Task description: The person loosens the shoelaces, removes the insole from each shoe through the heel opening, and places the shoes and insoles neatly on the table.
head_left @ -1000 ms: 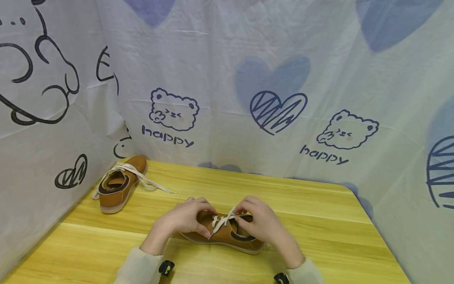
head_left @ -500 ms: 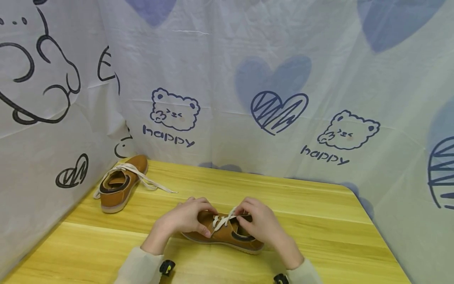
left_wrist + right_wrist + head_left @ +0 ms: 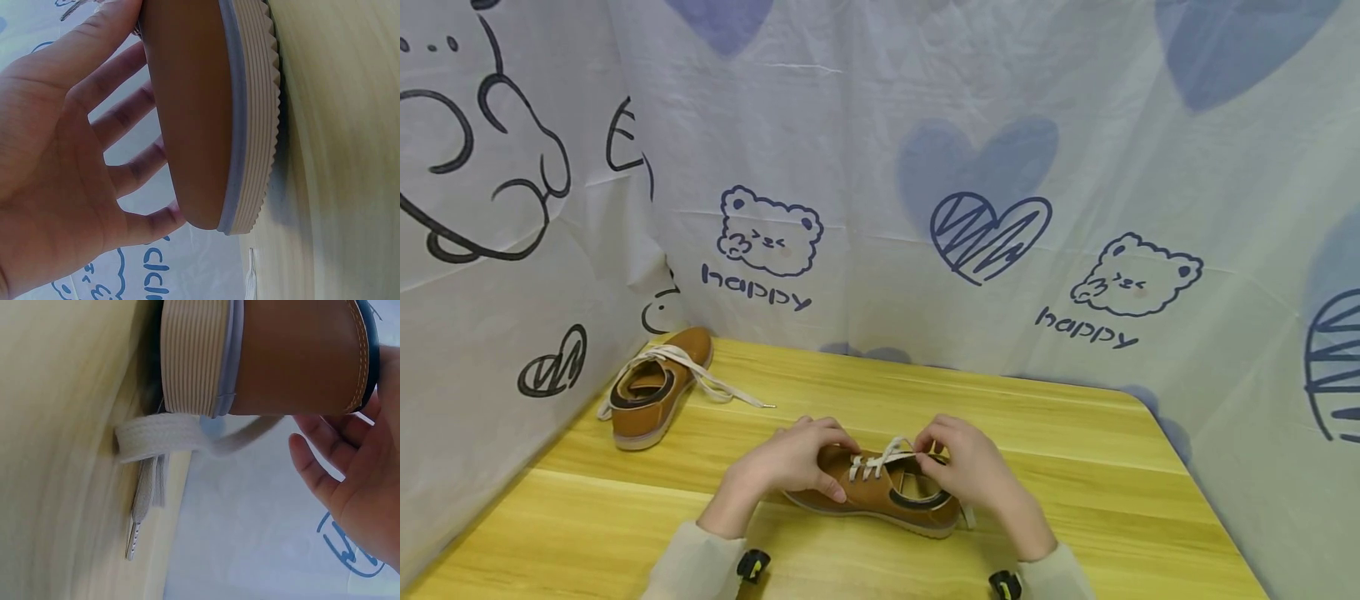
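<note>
A brown leather shoe (image 3: 876,500) stands upright on the table, toe to the left, with white laces threaded across its front. My left hand (image 3: 793,458) holds its toe part, thumb on the near side and fingers on the far side; in the left wrist view the fingertips touch the shoe's upper (image 3: 194,112). Above the shoe's opening my right hand (image 3: 966,462) pinches a shoelace (image 3: 895,455) between thumb and fingers. In the right wrist view a loose lace end (image 3: 150,437) hangs by the heel (image 3: 300,356); the pinch itself is hidden there.
A matching brown shoe (image 3: 638,421) stands at the table's back left, its loose white lace (image 3: 722,390) trailing over the wooden table (image 3: 1037,408). Printed white cloth (image 3: 865,317) hangs behind the table and along its left side.
My right hand has moved slightly right with the lace. The lace strand that lay across the shoe's near side is drawn up, and a lace end shows behind the heel. My left hand stays put.
</note>
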Available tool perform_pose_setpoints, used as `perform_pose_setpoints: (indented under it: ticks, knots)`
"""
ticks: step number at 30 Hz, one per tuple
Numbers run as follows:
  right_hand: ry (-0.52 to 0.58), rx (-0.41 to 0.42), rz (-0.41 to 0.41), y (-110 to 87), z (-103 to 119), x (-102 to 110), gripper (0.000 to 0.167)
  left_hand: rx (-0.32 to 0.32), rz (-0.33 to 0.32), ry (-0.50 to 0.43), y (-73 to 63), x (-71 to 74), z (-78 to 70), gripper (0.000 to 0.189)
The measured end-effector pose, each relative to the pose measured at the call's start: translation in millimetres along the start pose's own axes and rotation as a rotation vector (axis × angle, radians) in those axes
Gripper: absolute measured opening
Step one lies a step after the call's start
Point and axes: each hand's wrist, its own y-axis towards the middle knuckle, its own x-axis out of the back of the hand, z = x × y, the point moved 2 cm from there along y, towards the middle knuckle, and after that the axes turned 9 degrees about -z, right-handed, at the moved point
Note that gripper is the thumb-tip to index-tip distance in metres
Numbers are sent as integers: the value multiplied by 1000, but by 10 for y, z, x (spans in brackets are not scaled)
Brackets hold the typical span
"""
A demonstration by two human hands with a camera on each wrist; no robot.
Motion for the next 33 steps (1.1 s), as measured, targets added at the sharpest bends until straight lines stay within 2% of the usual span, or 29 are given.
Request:
perform_pose_setpoints:
  ticks: [3,6,13,19,24,33]
  knots:
    - [-2,-3,11,-5,-9,6,8,-2,-2,1,-1,-2,3,61]
    - [0,14,-20,-8,-1,7,8,-4,0,0,-1,-2,6,61]
    - [63,145,-111,15,60,-77,10,-6,5,-2,1,-1,11,60]
    - [97,228,-87,15,131,-141,14,-15,4,2,10,0,13,60]
    - [78,223,-76,8,157,-163,16,-19,6,-2,11,1,15,60]
    - [52,199,-107,6,152,-167,15,-17,6,3,8,4,8,60]
